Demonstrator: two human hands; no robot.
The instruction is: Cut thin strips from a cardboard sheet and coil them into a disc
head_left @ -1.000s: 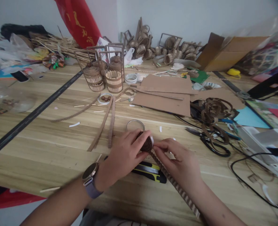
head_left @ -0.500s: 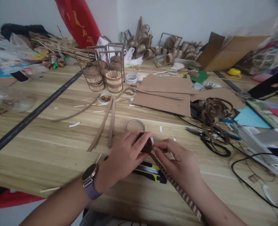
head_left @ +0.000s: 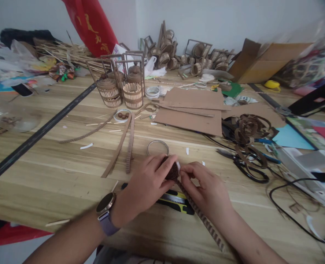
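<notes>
My left hand [head_left: 150, 179] wraps its fingers round a dark brown coil of rolled corrugated cardboard [head_left: 172, 170]. A small white piece [head_left: 178, 166] sits on the coil's right edge. From the coil a corrugated cardboard strip [head_left: 203, 217] runs down to the lower right, passing under my right hand [head_left: 206, 187]. That hand's thumb and index finger are pinched where strip and coil meet; the exact grip is partly hidden. Beneath both hands lies a yellow and black utility knife [head_left: 176, 200]. A thin metal ring [head_left: 158, 147] rests just beyond the coil.
Cardboard strips [head_left: 121, 146] lie to the left, near a tape roll holding brown balls [head_left: 123, 115]. Small lidded baskets [head_left: 109, 91] stand behind. Flat cardboard sheets [head_left: 189, 119] are at centre back. Scissors [head_left: 247, 168] and tangled brown strips [head_left: 250, 128] lie on the right, with black cables.
The strip's loose end has drawn up toward the coil, so its tip shows by my right forearm. The coil has turned slightly in my left hand. Both hands stay nearly in place.
</notes>
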